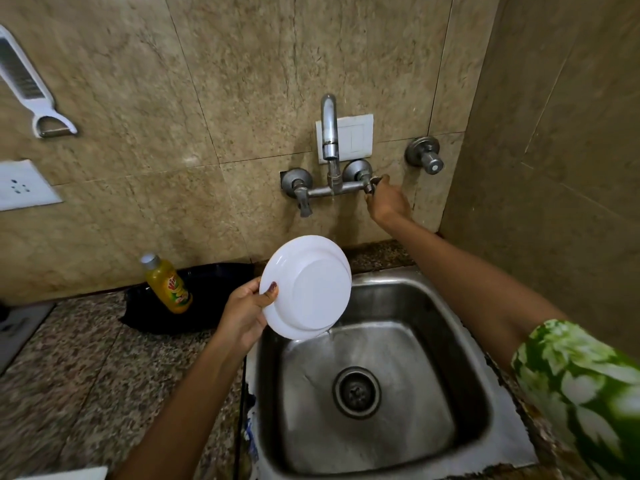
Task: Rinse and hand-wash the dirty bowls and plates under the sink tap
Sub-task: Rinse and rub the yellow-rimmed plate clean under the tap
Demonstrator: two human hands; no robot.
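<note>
Over the sink (450,306), left hand (242,317) pinches the plate (306,287) rim: light, rigid, wet, probably slippery. Right hand (388,202) closes on the tap handle (371,188).

Single head-worn wide view, looking steeply down, close over the sink (478,341) and tap (329,133)

A round white plastic plate (313,289) tilts underside-out above the steel sink's (460,327) left rim, water running off its lower edge.
</note>
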